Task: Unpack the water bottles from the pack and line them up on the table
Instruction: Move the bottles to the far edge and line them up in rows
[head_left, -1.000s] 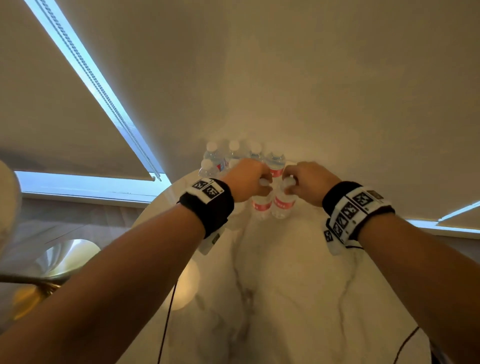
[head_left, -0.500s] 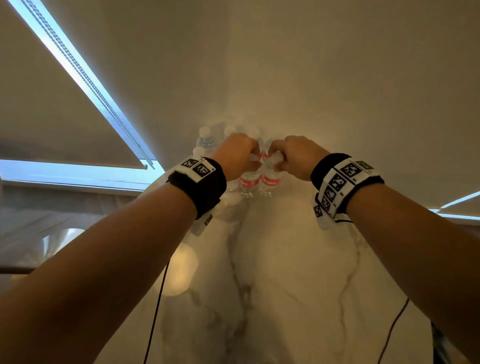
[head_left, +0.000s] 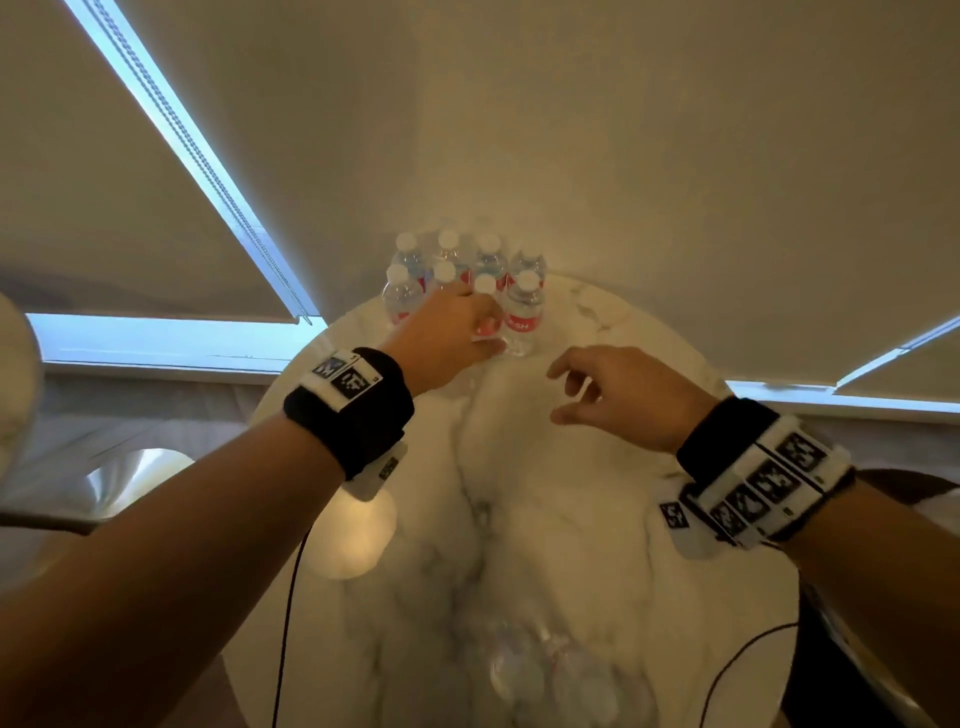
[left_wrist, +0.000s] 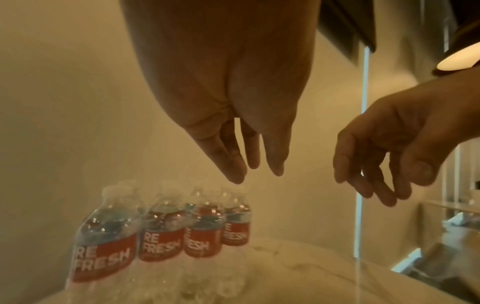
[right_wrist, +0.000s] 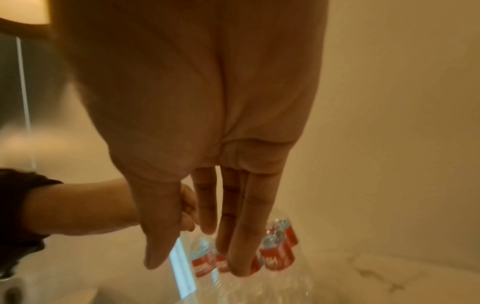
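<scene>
The bottles (head_left: 467, 280) stand bunched in clear wrap (right_wrist: 249, 288) at the top middle of the head view, on the far side of the bench (head_left: 545, 519). The left hand (head_left: 447, 338) reaches over them with straight fingers, holding nothing. The right hand (head_left: 618, 395) hangs loose and empty, just right of them. Full bottles are likely heavy and slippery, and the wrap is thin. Grab each by its neck.

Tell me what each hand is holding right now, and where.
Right hand: nothing, fingers loose. Left hand is at the tops of the front bottles; any grip cannot be told.
</scene>
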